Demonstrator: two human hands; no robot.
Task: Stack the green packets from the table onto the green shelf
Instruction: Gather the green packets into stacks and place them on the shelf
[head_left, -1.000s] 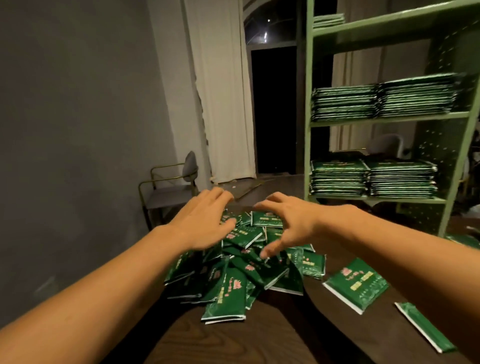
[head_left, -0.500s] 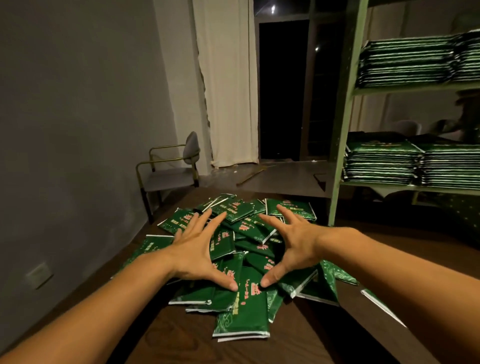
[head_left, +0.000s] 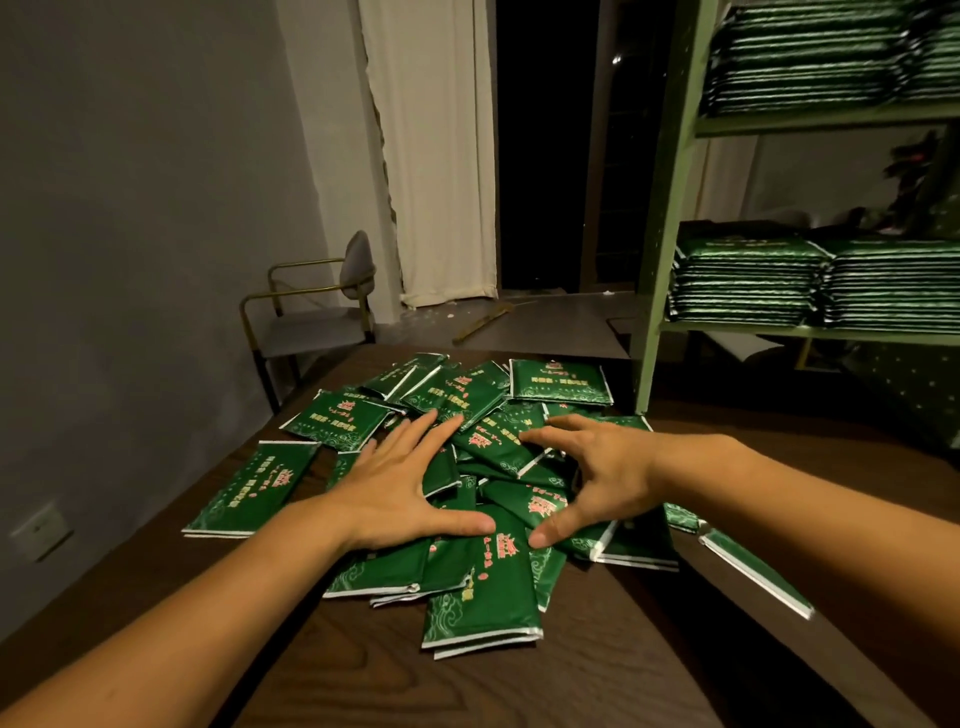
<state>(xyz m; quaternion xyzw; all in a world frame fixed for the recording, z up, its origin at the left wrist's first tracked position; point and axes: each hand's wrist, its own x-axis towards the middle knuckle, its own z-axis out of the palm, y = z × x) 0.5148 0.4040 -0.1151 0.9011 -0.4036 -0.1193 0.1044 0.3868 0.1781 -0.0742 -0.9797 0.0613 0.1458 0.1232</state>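
Your left hand and right hand lie with fingers spread apart, gripping nothing, on the loose heap of glossy green foil packets on the dark wooden counter. Scoop carelessly and the slick packets beneath your fingers may slide off.

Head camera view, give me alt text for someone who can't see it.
Two bare hands, left hand and right hand, spread over a loose pile of green packets on a dark wooden table. At right, a green shelf holds neat stacks of packets. A chair and curtain stand behind.
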